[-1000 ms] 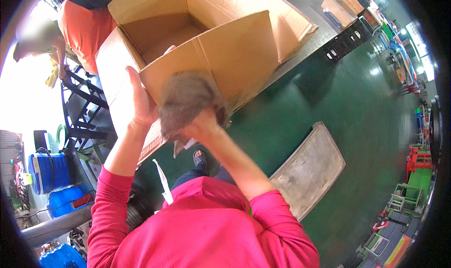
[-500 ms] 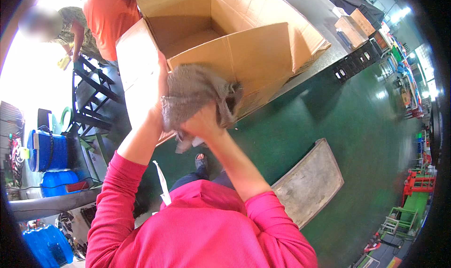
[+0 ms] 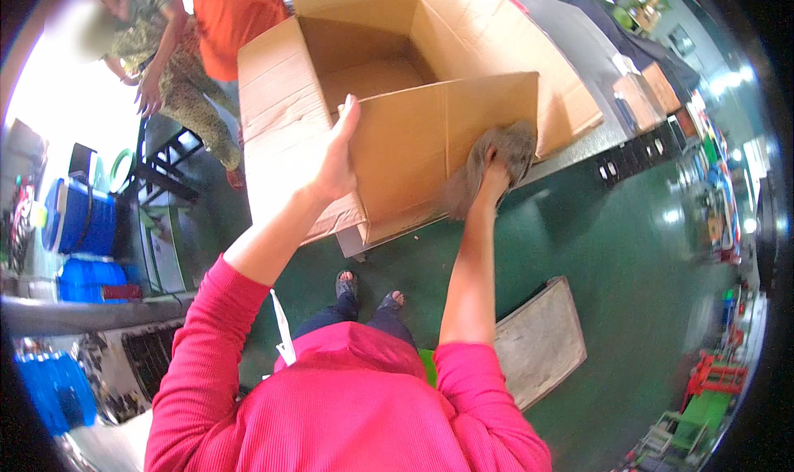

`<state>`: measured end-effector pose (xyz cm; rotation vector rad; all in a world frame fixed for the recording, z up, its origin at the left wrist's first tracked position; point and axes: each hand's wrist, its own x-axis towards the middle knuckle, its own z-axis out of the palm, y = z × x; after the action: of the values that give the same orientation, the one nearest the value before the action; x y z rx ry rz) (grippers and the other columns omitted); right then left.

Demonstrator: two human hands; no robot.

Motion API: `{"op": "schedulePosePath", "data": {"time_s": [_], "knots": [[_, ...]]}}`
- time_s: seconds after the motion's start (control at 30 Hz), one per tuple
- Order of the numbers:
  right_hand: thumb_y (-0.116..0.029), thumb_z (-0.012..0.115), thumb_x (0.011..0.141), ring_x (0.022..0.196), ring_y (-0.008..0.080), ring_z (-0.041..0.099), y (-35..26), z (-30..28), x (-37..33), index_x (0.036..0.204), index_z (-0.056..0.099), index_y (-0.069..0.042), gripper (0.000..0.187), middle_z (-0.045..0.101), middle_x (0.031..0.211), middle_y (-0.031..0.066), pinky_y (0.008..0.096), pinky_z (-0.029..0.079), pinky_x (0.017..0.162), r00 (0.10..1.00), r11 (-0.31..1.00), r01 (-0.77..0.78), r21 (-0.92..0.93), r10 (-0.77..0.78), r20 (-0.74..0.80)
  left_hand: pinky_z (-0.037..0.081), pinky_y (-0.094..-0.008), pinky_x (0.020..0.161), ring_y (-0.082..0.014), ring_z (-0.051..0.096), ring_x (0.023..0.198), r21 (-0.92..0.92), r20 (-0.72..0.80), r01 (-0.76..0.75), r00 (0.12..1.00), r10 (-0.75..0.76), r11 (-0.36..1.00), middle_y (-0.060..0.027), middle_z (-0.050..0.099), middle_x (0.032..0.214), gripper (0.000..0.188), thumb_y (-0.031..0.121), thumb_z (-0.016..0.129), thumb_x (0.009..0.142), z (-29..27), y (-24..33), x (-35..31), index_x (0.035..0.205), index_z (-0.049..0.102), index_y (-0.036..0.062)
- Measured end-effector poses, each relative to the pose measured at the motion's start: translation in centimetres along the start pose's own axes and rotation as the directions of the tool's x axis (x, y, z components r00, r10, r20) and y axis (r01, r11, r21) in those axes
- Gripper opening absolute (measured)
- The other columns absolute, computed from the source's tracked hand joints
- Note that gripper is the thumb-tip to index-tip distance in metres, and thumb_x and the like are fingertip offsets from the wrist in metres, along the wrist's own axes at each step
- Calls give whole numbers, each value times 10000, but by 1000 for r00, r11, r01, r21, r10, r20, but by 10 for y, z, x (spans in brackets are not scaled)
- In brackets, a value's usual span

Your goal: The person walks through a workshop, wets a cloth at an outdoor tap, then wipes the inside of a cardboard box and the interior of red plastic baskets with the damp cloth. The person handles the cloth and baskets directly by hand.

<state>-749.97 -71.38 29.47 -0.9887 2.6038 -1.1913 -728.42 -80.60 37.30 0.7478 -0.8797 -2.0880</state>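
Grasping cardboard box [image 3: 413,145], set at bench's [image 3: 552,25] near edge, by near-left corner with left hand [image 3: 334,164]; clutching limp grey cloth [image 3: 519,144] in right hand [image 3: 494,177] against near side. Likely light, stiff-walled, creasable; best held at corners.

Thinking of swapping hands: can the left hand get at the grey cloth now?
Probably yes: along the cardboard box nothing visible blocks the left hand, though the right hand holds the grey cloth.

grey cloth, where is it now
The grey cloth is right of centre in the head view, in the right hand, by the cardboard box's near side.
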Motion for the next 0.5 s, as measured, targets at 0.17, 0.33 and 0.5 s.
{"op": "schedulePosePath", "data": {"time_s": [0.17, 0.33, 0.5], "knots": [[-353, 380, 945, 1377, 351, 198, -3, 10, -120, 1407, 266, 17, 603, 262, 1472, 203, 452, 90, 1141, 912, 901, 391, 189, -352, -208, 203, -389, 1116, -252, 287, 1350, 194, 711, -276, 701, 59, 941, -134, 385, 1424, 1013, 801, 174, 793, 16, 2, -28, 1372, 380, -4], [-332, 430, 910, 1303, 346, 281, 55, -152, -128, 1336, 345, -2, 546, 339, 1394, 197, 446, 171, 1092, 963, 931, 115, 345, -19, -268, 191, -501, 1101, -296, 343, 1327, 387, 920, -783, 363, -149, 487, -188, 470, 1347, 545, 496, 465, 916, 25, -32, -96, 1185, 603, 43], [-312, 481, 875, 1229, 341, 364, 86, -227, -91, 1265, 424, -22, 489, 415, 1316, 192, 440, 253, 1043, 973, 974, 228, 2, -228, 23, 463, -342, 829, -200, 604, 930, 505, 393, 236, 794, -464, 830, -115, 662, 909, 465, 289, 397, 987, -36, -75, -157, 738, 660, -2]]}}
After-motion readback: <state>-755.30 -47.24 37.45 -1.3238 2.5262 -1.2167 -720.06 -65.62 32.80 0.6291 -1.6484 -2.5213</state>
